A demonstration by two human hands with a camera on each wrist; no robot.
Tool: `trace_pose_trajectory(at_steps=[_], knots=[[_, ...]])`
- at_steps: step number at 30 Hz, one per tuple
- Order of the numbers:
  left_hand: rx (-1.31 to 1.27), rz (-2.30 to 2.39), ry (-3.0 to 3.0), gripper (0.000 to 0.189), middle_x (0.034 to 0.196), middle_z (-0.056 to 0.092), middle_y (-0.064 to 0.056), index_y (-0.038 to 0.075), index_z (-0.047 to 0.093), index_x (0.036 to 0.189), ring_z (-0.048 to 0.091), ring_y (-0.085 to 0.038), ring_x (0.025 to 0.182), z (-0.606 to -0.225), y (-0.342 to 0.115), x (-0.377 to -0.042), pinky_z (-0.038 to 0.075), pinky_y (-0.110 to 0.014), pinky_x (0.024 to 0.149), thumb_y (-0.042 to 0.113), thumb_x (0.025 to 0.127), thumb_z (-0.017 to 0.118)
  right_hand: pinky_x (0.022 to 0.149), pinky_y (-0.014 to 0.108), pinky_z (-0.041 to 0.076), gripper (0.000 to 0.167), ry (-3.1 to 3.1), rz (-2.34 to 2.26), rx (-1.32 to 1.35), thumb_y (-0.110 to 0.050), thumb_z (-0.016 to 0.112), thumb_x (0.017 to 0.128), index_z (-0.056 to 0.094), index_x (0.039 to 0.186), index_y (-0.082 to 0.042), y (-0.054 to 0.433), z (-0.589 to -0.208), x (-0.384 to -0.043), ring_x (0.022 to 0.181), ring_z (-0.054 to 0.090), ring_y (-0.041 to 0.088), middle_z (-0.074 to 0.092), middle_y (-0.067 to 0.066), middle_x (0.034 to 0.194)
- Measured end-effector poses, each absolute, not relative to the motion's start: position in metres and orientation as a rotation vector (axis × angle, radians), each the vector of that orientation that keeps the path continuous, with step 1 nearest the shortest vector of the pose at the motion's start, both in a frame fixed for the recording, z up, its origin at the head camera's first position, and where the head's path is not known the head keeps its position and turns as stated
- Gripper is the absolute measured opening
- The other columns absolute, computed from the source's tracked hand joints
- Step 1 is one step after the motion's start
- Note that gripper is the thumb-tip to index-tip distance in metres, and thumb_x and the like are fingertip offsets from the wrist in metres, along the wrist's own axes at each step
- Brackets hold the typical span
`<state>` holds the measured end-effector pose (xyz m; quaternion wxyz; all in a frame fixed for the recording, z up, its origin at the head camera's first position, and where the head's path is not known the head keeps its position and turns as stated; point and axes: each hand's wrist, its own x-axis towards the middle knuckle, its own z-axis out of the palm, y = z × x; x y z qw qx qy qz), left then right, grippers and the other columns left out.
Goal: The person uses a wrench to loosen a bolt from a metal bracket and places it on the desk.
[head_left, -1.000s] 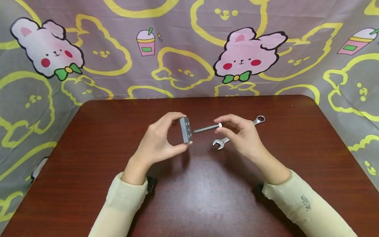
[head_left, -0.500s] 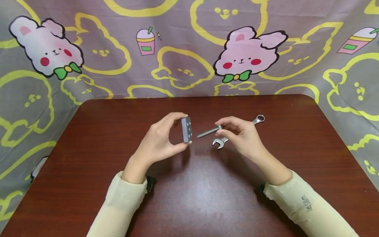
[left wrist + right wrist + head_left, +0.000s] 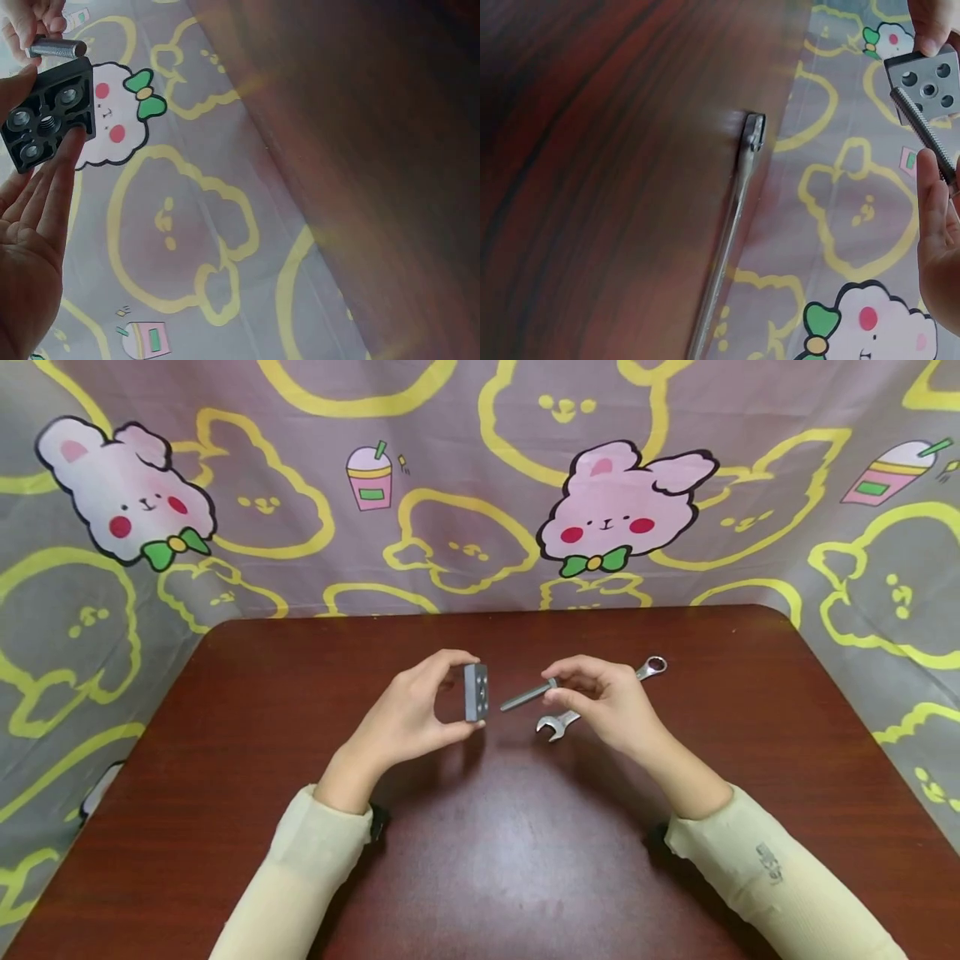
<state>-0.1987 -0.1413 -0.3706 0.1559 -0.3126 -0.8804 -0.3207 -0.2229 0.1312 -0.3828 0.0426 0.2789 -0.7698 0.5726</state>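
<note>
My left hand (image 3: 401, 714) holds a grey square block (image 3: 476, 692) upright by its edges, between thumb and fingers. Several holes pierce its face; in the left wrist view the block (image 3: 51, 116) shows a ribbed dark back with a threaded hole in the middle. Across a small gap, my right hand (image 3: 615, 702) pinches a bolt (image 3: 527, 695) at its head. The bolt's threaded end points left and slightly down, toward the block but apart from it. Seen from the right wrist, the bolt (image 3: 921, 129) overlaps the block's (image 3: 929, 71) face in the picture.
A combination wrench (image 3: 556, 724) lies on the dark red wooden table (image 3: 480, 877), beneath and behind my right hand, its open jaw toward the left. A patterned cloth (image 3: 465, 460) hangs around the table's back and sides.
The bolt's tip has moved a little right and down, tilting more steeply. The block has shifted slightly right and turned, showing more of its holed face. The head view has moved slightly.
</note>
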Motion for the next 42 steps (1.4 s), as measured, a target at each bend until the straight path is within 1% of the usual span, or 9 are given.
trace_pose_trajectory(at_steps=[4,8,11,14,17,24,29,33,42], knots=[[-0.854,-0.963,-2.579,0.07,0.114,0.064,-0.005,0.009,0.049,0.131,0.07,-0.018,0.098,-0.373,-0.141,-0.209,0.059,-0.031,0.088,0.012,0.071,0.086,0.064,0.016,0.053,0.022,-2.382,1.715,0.848,0.003,0.073,0.084,0.07,0.105,0.002,0.133,-0.387,-0.23,0.077,0.074,0.011,0.073,0.019,0.09],[-0.857,-0.995,-2.61,0.07,0.115,0.063,-0.006,0.007,0.049,0.131,0.07,-0.019,0.101,-0.374,-0.14,-0.219,0.058,-0.03,0.089,0.012,0.072,0.086,0.059,0.015,0.049,0.02,-2.398,1.682,0.839,0.003,0.073,0.084,0.07,0.104,0.002,0.134,-0.391,-0.237,0.076,0.072,0.006,0.073,0.018,0.086],[-0.874,-1.014,-2.634,0.067,0.112,0.063,-0.005,0.007,0.05,0.128,0.071,-0.018,0.102,-0.374,-0.14,-0.229,0.057,-0.03,0.091,0.012,0.072,0.086,0.058,0.015,0.048,0.02,-2.401,1.671,0.832,0.003,0.073,0.084,0.07,0.104,0.002,0.134,-0.392,-0.244,0.075,0.071,0.005,0.073,0.019,0.084],[-0.878,-1.038,-2.675,0.064,0.109,0.064,-0.004,0.008,0.05,0.126,0.071,-0.018,0.102,-0.373,-0.139,-0.239,0.057,-0.031,0.092,0.011,0.073,0.086,0.061,0.014,0.049,0.02,-2.399,1.667,0.838,0.003,0.073,0.084,0.07,0.104,0.003,0.133,-0.392,-0.252,0.075,0.072,0.007,0.073,0.021,0.082],[-0.889,-1.064,-2.715,0.064,0.111,0.064,-0.005,0.008,0.05,0.127,0.071,-0.019,0.104,-0.373,-0.137,-0.247,0.056,-0.03,0.094,0.011,0.073,0.085,0.064,0.013,0.051,0.02,-2.415,1.657,0.831,0.002,0.072,0.085,0.07,0.105,0.003,0.134,-0.392,-0.26,0.075,0.072,0.008,0.073,0.023,0.083],[-0.902,-1.162,-2.778,0.066,0.117,0.065,-0.008,0.005,0.048,0.13,0.072,-0.021,0.107,-0.377,-0.129,-0.26,0.056,-0.032,0.095,0.009,0.075,0.084,0.066,0.012,0.054,0.022,-2.47,1.645,0.79,0.004,0.071,0.085,0.069,0.107,0.006,0.139,-0.394,-0.276,0.073,0.07,0.001,0.071,0.026,0.087],[-0.936,-1.209,-2.816,0.067,0.119,0.064,-0.01,0.003,0.048,0.13,0.071,-0.022,0.11,-0.38,-0.124,-0.272,0.056,-0.027,0.094,0.004,0.073,0.085,0.068,0.014,0.056,0.022,-2.49,1.662,0.741,0.005,0.071,0.085,0.068,0.106,0.008,0.143,-0.398,-0.285,0.071,0.069,-0.002,0.071,0.023,0.087],[-0.965,-1.222,-2.837,0.067,0.119,0.064,-0.01,0.002,0.048,0.129,0.07,-0.024,0.111,-0.382,-0.12,-0.282,0.055,-0.026,0.095,0.003,0.073,0.085,0.068,0.015,0.057,0.021,-2.508,1.662,0.708,0.004,0.071,0.086,0.068,0.107,0.008,0.144,-0.399,-0.291,0.07,0.07,-0.002,0.071,0.026,0.088],[-0.875,-1.42,-2.865,0.067,0.124,0.062,-0.015,0.0,0.047,0.13,0.069,-0.027,0.113,-0.393,-0.117,-0.299,0.057,-0.027,0.092,0.0,0.073,0.083,0.072,0.012,0.055,0.025,-2.57,1.689,0.69,0.001,0.07,0.087,0.067,0.11,0.01,0.144,-0.402,-0.304,0.071,0.069,-0.004,0.069,0.032,0.096]])
